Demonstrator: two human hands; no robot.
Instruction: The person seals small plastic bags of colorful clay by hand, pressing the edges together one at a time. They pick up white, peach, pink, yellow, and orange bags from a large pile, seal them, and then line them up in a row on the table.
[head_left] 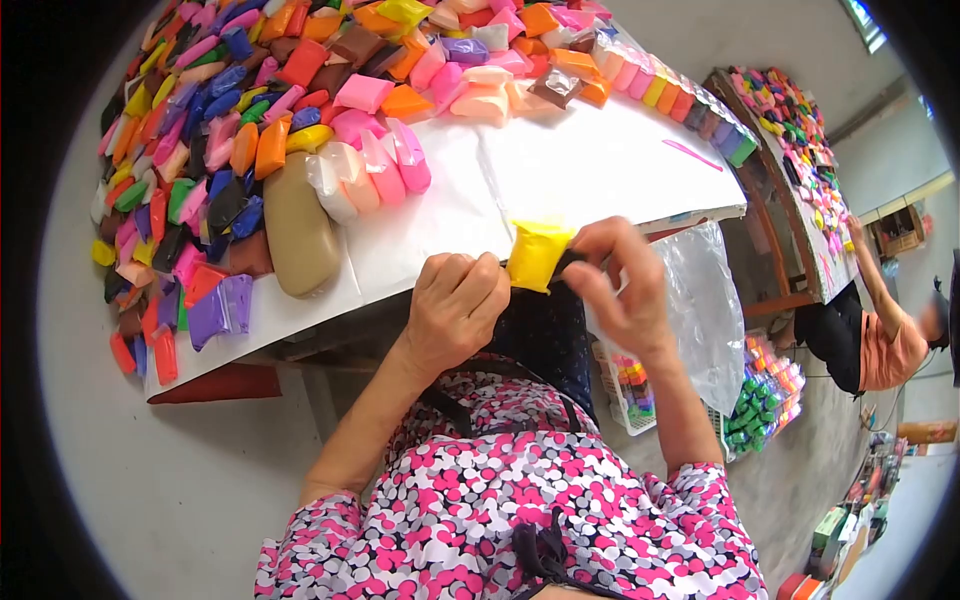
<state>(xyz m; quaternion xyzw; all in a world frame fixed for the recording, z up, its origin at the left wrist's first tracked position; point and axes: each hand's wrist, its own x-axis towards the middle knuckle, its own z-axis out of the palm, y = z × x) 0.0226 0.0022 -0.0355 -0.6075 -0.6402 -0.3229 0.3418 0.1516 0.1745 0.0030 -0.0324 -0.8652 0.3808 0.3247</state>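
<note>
A yellow packet (537, 256) is between my two hands at the table's front edge. My left hand (458, 300) has its fingers curled together against the packet's left side. At the packet's right, my right hand (622, 285) has thumb and forefinger bent around a small dark thing, which is partly hidden. Left of my hands, a large tan smooth slab (297, 228) lies on the white table sheet (420, 235). Beside it stand a few pink, peach and white packets (372, 172).
Many coloured packets (225, 105) are heaped at the left and back. A packet row (685, 105) lines the far right edge. Beyond are a basket (630, 385), a clear plastic bag (700, 290), another packet-covered table (795, 150) and a person (880, 345).
</note>
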